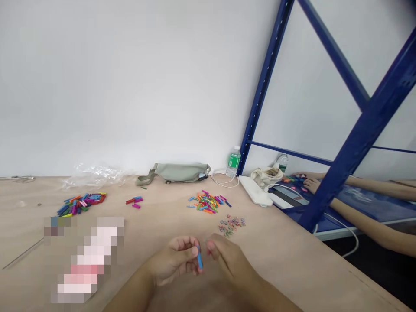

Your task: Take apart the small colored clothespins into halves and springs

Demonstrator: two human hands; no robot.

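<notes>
My left hand (182, 258) is closed in a pinch on a blue clothespin piece (199, 259), held upright above the table. Close beside it, my right hand (227, 258) has its fingers curled together; whatever they hold, if anything, is hidden. Just beyond my right hand lies a scatter of small metal clothespin springs (232, 225). Behind the springs is a loose pile of coloured clothespin pieces (209, 202). Farther left sit a few red, blue and magenta clothespins (134, 201) and a bigger heap of mixed clothespins (81, 203).
A grey-green waist bag (182, 172), a clear plastic bag (94, 174) and a green-labelled bottle (234, 161) line the wall. A white power bank (256, 191) with cable lies by the blue rack post (264, 82). At right, another person's arms (373, 225) reach over a blue table.
</notes>
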